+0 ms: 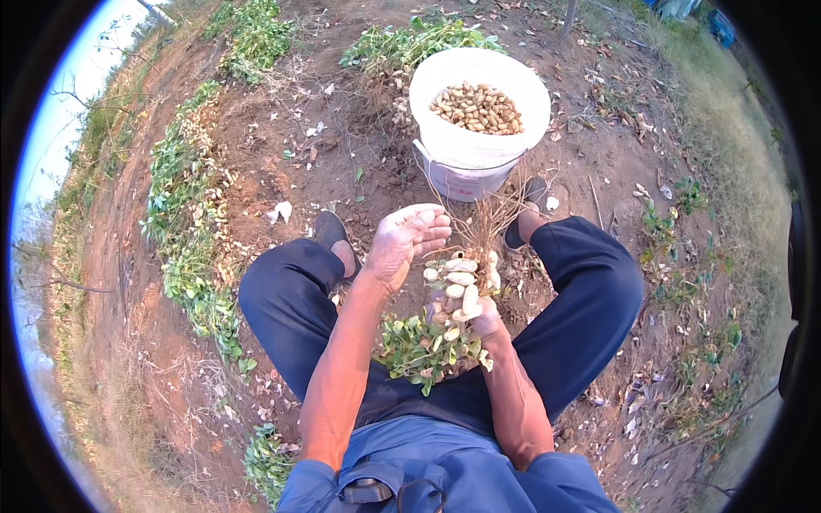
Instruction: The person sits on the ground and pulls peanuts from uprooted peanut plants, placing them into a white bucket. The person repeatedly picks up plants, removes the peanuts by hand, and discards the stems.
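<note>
My right hand (489, 319) is closed around the stems of an uprooted peanut plant, just below its cluster of pods (460, 285). The thin brown roots (487, 221) point away from me, and the green leaves (420, 349) hang towards my lap. Left of the roots is my left hand (414, 237), its fingers bent; whether something small lies between them cannot be told. Beyond both hands stands a white plastic bucket (471, 154), partly filled with loose peanuts in their shells (478, 110).
A long row of pulled peanut plants (186, 211) lies on the soil to the left. Another heap of plants (410, 48) is behind the bucket. My bent legs and shoes frame the ground before me. Small plants (660, 224) grow at the right.
</note>
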`<state>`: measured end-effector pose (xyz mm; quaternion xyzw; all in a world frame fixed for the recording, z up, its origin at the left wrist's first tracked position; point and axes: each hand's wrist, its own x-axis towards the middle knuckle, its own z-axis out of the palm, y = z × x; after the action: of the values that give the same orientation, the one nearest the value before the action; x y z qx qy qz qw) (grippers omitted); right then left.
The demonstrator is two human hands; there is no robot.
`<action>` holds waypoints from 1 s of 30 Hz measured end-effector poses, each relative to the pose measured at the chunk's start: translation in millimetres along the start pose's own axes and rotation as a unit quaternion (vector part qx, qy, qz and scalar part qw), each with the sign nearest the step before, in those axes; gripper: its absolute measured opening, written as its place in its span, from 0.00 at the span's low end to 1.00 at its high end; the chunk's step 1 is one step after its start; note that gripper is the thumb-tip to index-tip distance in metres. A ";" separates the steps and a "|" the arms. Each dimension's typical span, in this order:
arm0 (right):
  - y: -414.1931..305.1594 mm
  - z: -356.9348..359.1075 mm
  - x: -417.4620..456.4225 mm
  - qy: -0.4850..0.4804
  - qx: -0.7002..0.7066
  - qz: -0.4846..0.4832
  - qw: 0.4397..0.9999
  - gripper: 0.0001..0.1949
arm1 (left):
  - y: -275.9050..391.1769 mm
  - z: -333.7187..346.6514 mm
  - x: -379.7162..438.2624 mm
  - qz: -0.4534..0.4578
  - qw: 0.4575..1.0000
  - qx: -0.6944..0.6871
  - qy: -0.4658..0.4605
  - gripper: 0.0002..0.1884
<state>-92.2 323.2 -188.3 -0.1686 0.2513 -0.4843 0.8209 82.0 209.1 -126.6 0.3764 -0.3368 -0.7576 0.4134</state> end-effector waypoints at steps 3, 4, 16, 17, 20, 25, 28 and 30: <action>18.3 -11.6 6.6 -0.017 0.033 0.021 0.999 0.26 | -32.2 5.0 -31.9 -0.041 0.991 -0.109 -0.066 0.26; 21.3 -3.8 8.9 -0.012 0.057 0.026 0.998 0.23 | -33.7 8.9 -37.3 -0.043 0.987 -0.133 -0.076 0.27; 28.6 18.8 19.7 -0.178 0.221 0.038 0.958 0.19 | -49.1 1.5 -44.8 -0.047 0.967 -0.209 -0.138 0.30; 29.1 22.6 22.6 -0.217 0.202 0.032 0.955 0.20 | -50.5 -2.8 -45.6 -0.052 0.960 -0.235 -0.144 0.30; 23.9 33.1 26.0 -0.297 0.134 -0.001 0.945 0.26 | -60.0 -6.0 -45.0 -0.051 0.954 -0.243 -0.166 0.32; 31.8 35.4 31.6 -0.312 0.142 -0.046 0.938 0.32 | -67.2 -1.5 -43.1 -0.054 0.932 -0.301 -0.196 0.32; 33.9 35.3 32.4 -0.311 0.162 -0.035 0.936 0.32 | -69.4 -7.6 -38.2 -0.016 0.939 -0.275 -0.207 0.28; 33.9 32.8 30.7 -0.286 0.153 -0.033 0.945 0.33 | -66.9 -8.1 -39.4 0.004 0.949 -0.259 -0.180 0.28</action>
<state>-36.9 313.3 -186.8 -0.1802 -0.0772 -0.4748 0.8580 78.7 271.0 -174.1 0.1128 -0.1994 -0.8721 0.4324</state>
